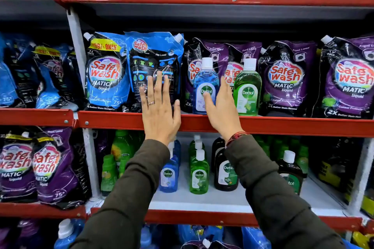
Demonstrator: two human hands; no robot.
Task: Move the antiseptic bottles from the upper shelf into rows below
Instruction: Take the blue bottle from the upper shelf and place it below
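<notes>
Two dark sleeves (273, 198) reach up from 6 o'clock toward the red middle shelf (283, 125).

The left hand (159, 111) is spread flat, fingers extended, against a blue detergent pouch (153, 56) at about 11 o'clock, grasping nothing. The right hand (220, 107) is open, its thumb touching the front of the blue bottle (205, 85) and its fingers reaching around the right side, not yet clamped. A green bottle (248, 89) stands just beside it at 1 o'clock, both in front of purple pouches (287, 79). On the white shelf below (222, 200), blue (169, 176), green (199, 174) and dark bottles (225, 172) stand in rows running front to back.
</notes>
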